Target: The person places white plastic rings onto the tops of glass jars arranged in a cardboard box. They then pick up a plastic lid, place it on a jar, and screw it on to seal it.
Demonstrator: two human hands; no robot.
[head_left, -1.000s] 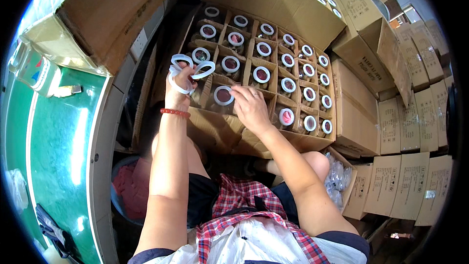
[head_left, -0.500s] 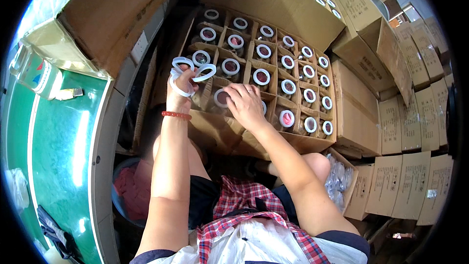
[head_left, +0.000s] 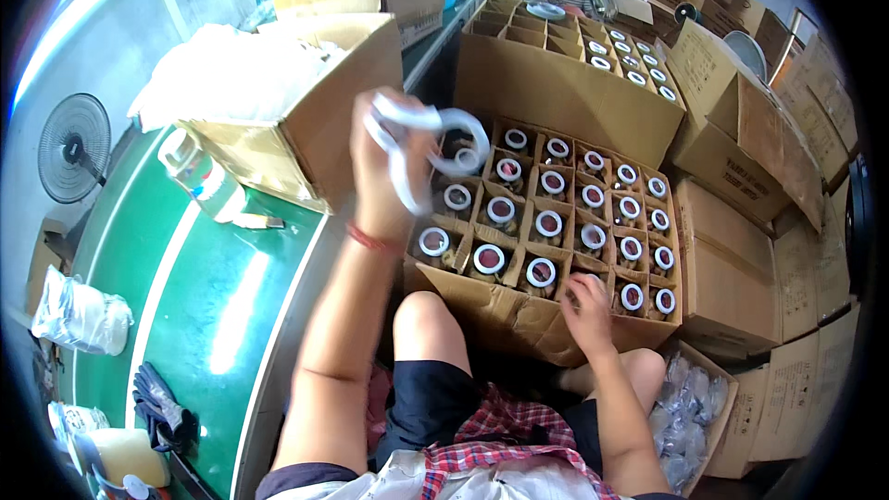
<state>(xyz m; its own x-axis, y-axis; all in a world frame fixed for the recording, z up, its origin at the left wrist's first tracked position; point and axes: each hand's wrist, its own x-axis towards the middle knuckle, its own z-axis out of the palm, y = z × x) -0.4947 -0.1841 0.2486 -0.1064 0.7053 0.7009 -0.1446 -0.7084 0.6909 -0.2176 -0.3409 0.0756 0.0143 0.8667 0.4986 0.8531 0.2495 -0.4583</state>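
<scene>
My left hand is raised above the near left corner of a divided cardboard box, its fingers closed on several white plastic rings. Both are smeared by motion. Glass jars with white-rimmed tops, such as this front-row jar, stand upright in the box's compartments. My right hand is at the front row, right of that jar. Its fingers curl down over a compartment and hide what they touch.
Behind is another divided carton with jars. A green table on the left bears a plastic bottle, a glove and a carton. Cartons are stacked right; a box of clear wrapped items sits low. Someone is at the far end.
The view has tilted up and shifted left. My left hand has lifted with the rings. Along the front row, my right hand has moved right, from a left-hand jar to another compartment.
</scene>
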